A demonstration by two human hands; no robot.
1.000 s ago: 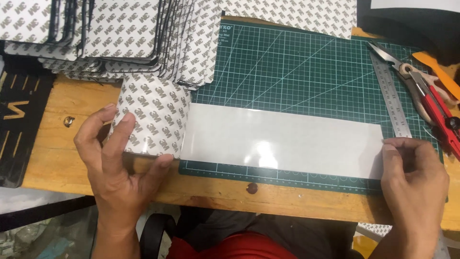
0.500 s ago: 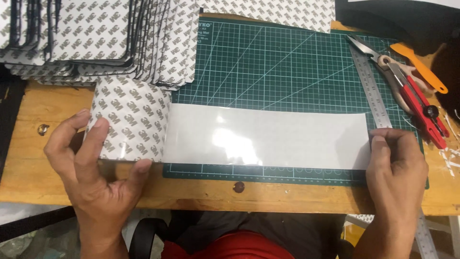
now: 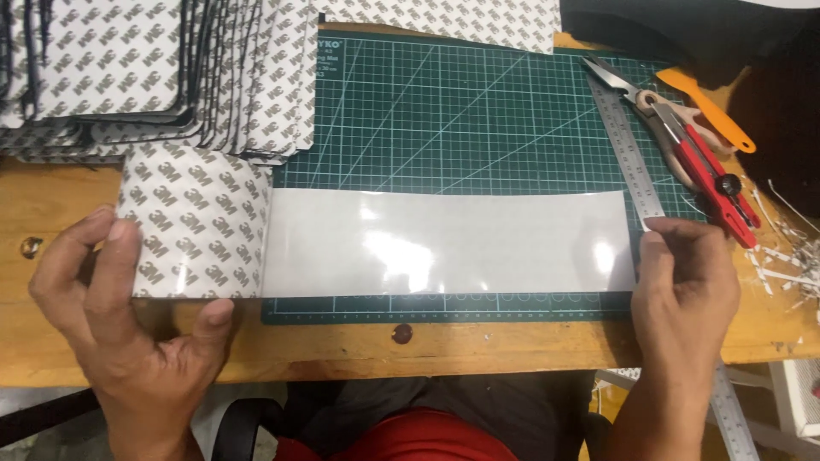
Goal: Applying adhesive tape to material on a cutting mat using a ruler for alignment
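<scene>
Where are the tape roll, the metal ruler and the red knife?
tape roll (image 3: pixel 192 224): head view, on its printed backing by the left hand (image 3: pixel 128 324).
metal ruler (image 3: pixel 628 152): head view, mid blade.
red knife (image 3: pixel 705 175): head view, on its red body.

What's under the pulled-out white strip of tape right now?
The green cutting mat lies under the white strip; its grid shows along the strip's top and bottom edges. The strip is opaque and glossy, so nothing beneath its middle can be seen.

You have no packages, labels, signs or screens here around the green gridded cutting mat (image 3: pixel 478 111).
</scene>
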